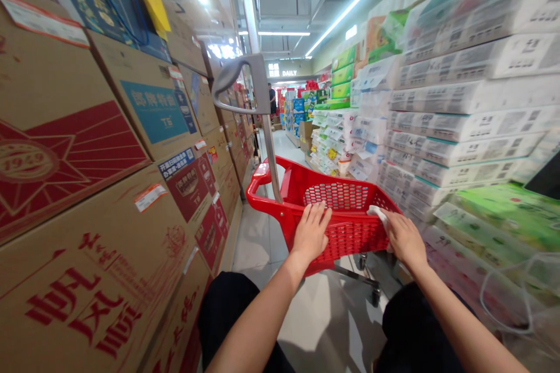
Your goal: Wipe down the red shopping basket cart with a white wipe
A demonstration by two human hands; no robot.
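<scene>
Both hands on red basket rim; R hand w/ white cloth.
</scene>
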